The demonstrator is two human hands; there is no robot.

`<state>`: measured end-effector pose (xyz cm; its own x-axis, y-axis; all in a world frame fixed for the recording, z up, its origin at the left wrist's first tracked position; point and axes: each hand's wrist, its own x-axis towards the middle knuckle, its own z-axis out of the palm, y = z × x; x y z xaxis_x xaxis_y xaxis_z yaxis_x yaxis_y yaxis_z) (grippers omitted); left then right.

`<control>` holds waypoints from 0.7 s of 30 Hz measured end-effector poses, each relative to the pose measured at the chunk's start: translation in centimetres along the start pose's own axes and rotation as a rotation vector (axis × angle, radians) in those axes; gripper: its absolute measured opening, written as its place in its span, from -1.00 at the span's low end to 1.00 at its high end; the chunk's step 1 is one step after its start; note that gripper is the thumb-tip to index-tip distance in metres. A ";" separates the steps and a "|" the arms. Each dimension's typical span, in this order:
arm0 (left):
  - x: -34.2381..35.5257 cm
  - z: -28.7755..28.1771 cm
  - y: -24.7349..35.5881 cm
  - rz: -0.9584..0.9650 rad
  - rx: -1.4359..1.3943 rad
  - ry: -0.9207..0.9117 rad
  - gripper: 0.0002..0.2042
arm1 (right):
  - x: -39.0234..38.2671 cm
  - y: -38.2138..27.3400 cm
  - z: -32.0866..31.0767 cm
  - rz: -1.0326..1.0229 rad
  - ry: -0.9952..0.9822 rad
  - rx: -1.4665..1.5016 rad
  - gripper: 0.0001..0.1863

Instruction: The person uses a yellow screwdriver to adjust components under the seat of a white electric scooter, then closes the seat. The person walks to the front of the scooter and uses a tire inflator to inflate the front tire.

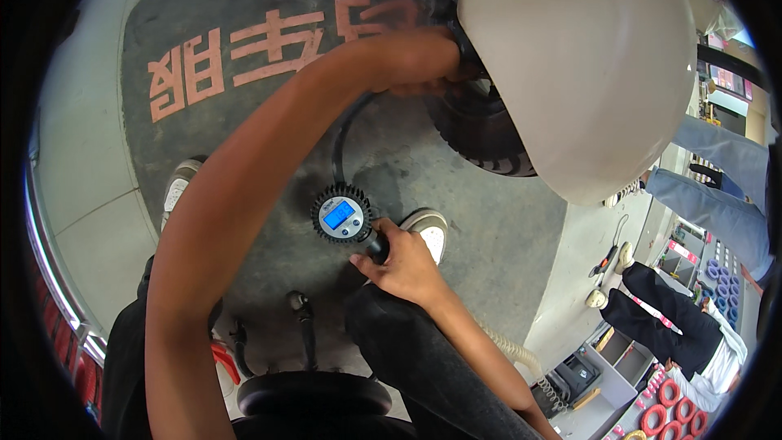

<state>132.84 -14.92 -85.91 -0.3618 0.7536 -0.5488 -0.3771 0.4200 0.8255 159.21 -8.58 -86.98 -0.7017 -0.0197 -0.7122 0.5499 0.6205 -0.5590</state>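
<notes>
A round digital tyre pressure gauge point(342, 216) with a ribbed black rim and a lit blue display is near the middle of the view. My right hand point(407, 267) is closed round its black handle, beside my knee. From the gauge's top a black hose point(340, 147) runs up and passes behind my left forearm. My left arm crosses the view to the upper right. There my left hand point(432, 63) is at the wheel with its black knobbly tyre point(481, 138). Its fingers are blurred and partly hidden, so their grip cannot be made out.
A large pale vehicle panel point(586, 57) overhangs the wheel at upper right. A grey mat point(489, 220) with orange characters covers the floor. Below me is a round black seat point(314, 395). Other people's legs point(705, 195), a coiled hose point(509, 344) and goods are at the right.
</notes>
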 end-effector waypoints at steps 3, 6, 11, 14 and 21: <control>1.3 -0.5 -0.9 -0.081 -0.201 -0.125 -0.80 | -0.2 -0.1 0.3 0.010 -0.006 -0.036 -0.44; 2.3 -1.1 -1.8 -0.117 -0.308 -0.208 -0.79 | -0.1 -0.2 0.5 -0.034 -0.005 -0.062 -0.42; 2.7 0.0 -2.3 0.033 -0.060 -0.077 -0.68 | 0.2 0.8 0.7 -0.051 0.002 -0.026 -0.39; 4.5 0.4 -4.5 0.311 0.155 0.108 -0.64 | 0.1 0.2 0.9 -0.046 -0.013 -0.052 -0.38; 2.9 1.0 -2.6 0.235 0.076 0.137 -0.67 | 0.4 0.3 0.6 -0.015 -0.008 -0.037 -0.40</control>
<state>133.68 -13.31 -89.51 -0.5459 0.7616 -0.3492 -0.2059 0.2821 0.9370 159.40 -8.91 -87.69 -0.7061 -0.0349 -0.7073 0.5225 0.6485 -0.5536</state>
